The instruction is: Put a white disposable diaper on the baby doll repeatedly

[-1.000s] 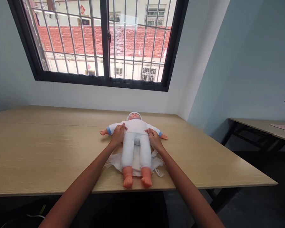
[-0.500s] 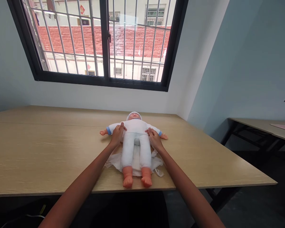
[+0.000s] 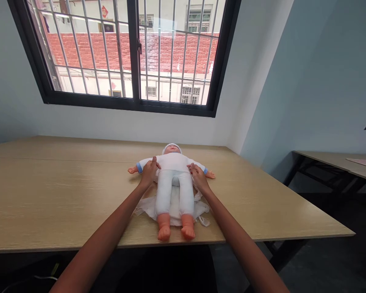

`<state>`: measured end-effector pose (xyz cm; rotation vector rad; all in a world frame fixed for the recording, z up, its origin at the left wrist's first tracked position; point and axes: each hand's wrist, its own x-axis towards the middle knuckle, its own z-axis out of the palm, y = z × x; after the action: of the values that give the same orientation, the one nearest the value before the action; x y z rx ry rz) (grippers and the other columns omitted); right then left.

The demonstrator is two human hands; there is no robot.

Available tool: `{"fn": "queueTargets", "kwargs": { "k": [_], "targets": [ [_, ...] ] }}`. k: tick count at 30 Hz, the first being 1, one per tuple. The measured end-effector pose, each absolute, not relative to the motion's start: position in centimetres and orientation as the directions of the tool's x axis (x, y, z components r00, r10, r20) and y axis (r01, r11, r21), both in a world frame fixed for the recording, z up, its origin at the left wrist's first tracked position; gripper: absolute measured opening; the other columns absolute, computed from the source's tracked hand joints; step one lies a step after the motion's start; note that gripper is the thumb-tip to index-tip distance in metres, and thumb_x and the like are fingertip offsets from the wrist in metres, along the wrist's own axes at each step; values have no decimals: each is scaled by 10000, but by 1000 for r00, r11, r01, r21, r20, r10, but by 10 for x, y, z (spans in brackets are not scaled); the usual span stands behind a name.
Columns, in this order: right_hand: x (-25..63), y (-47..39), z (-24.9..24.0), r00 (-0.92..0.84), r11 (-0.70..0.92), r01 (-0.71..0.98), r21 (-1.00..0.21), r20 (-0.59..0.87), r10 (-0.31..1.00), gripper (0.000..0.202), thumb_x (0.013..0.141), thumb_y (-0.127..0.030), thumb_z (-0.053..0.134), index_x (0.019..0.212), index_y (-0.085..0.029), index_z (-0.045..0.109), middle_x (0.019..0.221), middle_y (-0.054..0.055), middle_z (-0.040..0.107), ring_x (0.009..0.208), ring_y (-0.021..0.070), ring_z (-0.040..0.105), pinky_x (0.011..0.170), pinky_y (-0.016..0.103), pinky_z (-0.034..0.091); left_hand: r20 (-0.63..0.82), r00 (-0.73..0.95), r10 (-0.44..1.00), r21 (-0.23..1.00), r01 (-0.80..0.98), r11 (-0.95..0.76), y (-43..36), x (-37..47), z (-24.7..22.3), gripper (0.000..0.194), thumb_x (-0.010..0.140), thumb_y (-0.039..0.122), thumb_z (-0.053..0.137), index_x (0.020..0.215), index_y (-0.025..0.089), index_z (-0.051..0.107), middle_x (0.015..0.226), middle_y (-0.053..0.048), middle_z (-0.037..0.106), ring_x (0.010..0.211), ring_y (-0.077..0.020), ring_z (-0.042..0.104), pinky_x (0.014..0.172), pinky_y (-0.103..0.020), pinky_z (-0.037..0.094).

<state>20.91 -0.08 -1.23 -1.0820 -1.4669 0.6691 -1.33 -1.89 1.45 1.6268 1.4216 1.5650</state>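
Note:
A baby doll (image 3: 175, 162) in white clothes with blue cuffs and a white cap lies on its back, feet toward the table's front edge. Under its legs and hips a thin white cloth (image 3: 176, 203) is spread, with a loop of tie at its right. My left hand (image 3: 150, 171) is at the doll's waist on the left side, fingers curled and closed at the clothing. On the right side of the waist, my right hand (image 3: 198, 176) has its fingers pinched at the doll's clothing. What the fingertips hold is too small to make out.
The wooden table (image 3: 64, 195) extends to both sides. Beyond it is a wall with a barred window (image 3: 136, 57). Another table (image 3: 332, 158) at the right bears a pink item (image 3: 364, 162).
My left hand has shifted very slightly to the left. The doll and the cloth lie as before.

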Motion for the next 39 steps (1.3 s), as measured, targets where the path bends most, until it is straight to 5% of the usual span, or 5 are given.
{"fn": "queueTargets", "kwargs": {
  "k": [3,10,17,30,39],
  "targets": [
    [209,-3,-11,44,407,276,-871,434,900,711,786,-803,389,970,-193,705,1121,107,692,1128,273,564,1025,398,383,399,-196,896,884,341,-319,-18,-13,14,621,906,674,238,715,194,582,844,-83,672,824,-233,613,820,-360,477],
    [211,0,-10,106,390,325,-862,443,890,694,772,-824,351,659,-198,630,821,78,669,890,248,600,922,375,436,410,-156,898,872,354,-337,-12,-16,9,628,907,680,200,599,218,494,659,-48,589,668,-205,570,722,-343,458],
    [211,0,-13,68,404,247,-881,432,899,656,804,-758,396,878,-183,702,1029,104,711,996,252,618,937,368,436,375,-175,910,893,331,-305,-14,-14,12,606,898,677,255,700,196,566,777,-77,659,768,-231,621,777,-359,477],
    [213,5,-17,116,397,295,-869,446,888,634,792,-770,372,698,-195,622,793,82,690,832,245,614,833,353,447,396,-163,904,863,403,-305,-9,-17,9,574,930,609,224,611,225,509,661,-54,587,662,-218,565,702,-353,460],
    [212,4,-14,115,405,278,-871,449,886,650,779,-791,369,680,-198,615,830,82,668,846,244,600,847,365,453,397,-155,905,869,381,-316,-7,-18,6,598,906,655,229,626,217,525,704,-60,616,703,-221,575,740,-347,442]
  ]
}}
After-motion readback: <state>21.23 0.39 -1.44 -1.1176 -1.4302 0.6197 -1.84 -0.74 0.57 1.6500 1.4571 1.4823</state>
